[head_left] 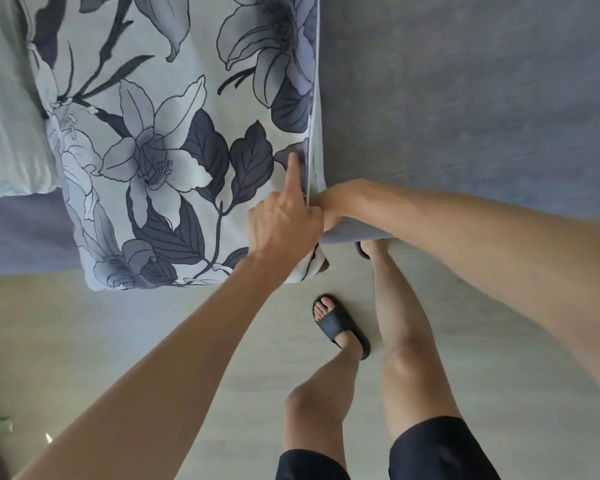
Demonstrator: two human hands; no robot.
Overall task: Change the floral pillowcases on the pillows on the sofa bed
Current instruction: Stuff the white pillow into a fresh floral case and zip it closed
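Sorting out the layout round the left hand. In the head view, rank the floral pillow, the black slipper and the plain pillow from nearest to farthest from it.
1. Floral pillow: the left hand touches it at its right edge, forefinger straight, opposite the right hand.
2. Black slipper: on the floor below the hand, slightly right.
3. Plain pillow: far left, beyond the floral pillow.

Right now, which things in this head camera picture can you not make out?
- Right hand: its fingers are hidden inside the floral pillowcase opening.
- Pillow inside: covered by the pillowcase.
- Pillowcase top: cut off by the upper edge.
- Far slipper: mostly hidden under the grey sofa bed.
- Left hand: holds the opening's edge; its curled fingertips are hidden.
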